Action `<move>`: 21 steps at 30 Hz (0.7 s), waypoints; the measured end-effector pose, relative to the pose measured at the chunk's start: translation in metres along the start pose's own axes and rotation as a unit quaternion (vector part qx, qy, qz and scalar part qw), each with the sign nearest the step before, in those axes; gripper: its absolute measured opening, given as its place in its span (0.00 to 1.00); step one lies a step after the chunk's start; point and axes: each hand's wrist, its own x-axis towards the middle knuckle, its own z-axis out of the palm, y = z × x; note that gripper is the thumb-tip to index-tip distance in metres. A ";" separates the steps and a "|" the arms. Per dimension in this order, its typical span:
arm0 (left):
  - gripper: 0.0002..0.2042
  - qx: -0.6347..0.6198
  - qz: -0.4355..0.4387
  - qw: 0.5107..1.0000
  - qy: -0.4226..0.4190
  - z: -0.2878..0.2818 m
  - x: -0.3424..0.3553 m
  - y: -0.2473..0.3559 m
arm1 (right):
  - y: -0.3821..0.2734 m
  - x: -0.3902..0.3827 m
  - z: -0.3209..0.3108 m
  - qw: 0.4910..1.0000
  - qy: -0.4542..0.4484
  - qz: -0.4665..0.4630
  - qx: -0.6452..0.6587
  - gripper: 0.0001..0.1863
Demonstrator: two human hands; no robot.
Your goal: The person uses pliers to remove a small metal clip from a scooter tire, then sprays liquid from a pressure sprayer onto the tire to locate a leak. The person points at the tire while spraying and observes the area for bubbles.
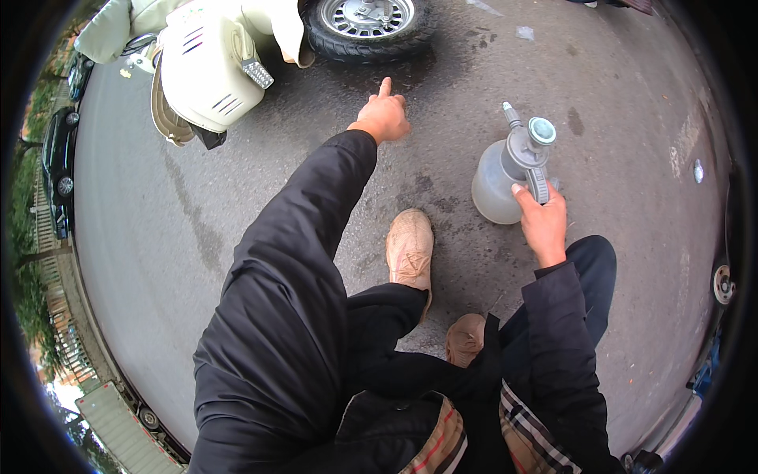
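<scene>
My left hand reaches forward above the wet pavement, its index finger stretched toward a black scooter tyre. Nothing shows in that hand, and the other fingers are partly curled. The tyre sits around a silver spoked wheel, apart from my fingertip. In my right hand is the handle of a pump spray bottle, with a cloudy grey tank, a nozzle at the upper left and a round pale pump knob on top. Beside the wheel stands a cream scooter, cut off by the upper edge.
Grey asphalt with dark wet patches surrounds my feet, which wear beige shoes. A black car and a truck are along the left rim. Small litter lies ahead. Another wheel shows at the right rim.
</scene>
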 end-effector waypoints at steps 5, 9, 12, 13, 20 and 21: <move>0.26 -0.004 0.001 1.000 -0.004 -0.006 0.013 -0.003 | 0.002 0.000 -0.001 1.000 0.005 -0.003 -0.004 0.10; 0.26 -0.023 -0.007 0.999 0.041 -0.010 0.015 -0.003 | 0.002 0.000 -0.001 1.000 0.008 -0.010 -0.010 0.11; 0.27 -0.041 -0.030 0.997 0.054 -0.014 0.014 0.000 | 0.002 0.001 -0.001 1.000 0.008 -0.004 0.007 0.11; 0.28 -0.047 -0.037 0.997 0.046 -0.016 0.013 0.001 | 0.002 0.001 -0.001 0.999 0.002 0.019 0.026 0.11; 0.31 -0.034 -0.083 0.994 0.067 -0.019 0.003 0.005 | 0.003 0.000 0.000 1.000 0.009 -0.019 -0.006 0.10; 0.31 -0.035 -0.091 0.993 0.068 -0.019 0.002 0.004 | 0.004 0.001 0.002 0.999 0.013 -0.033 -0.003 0.10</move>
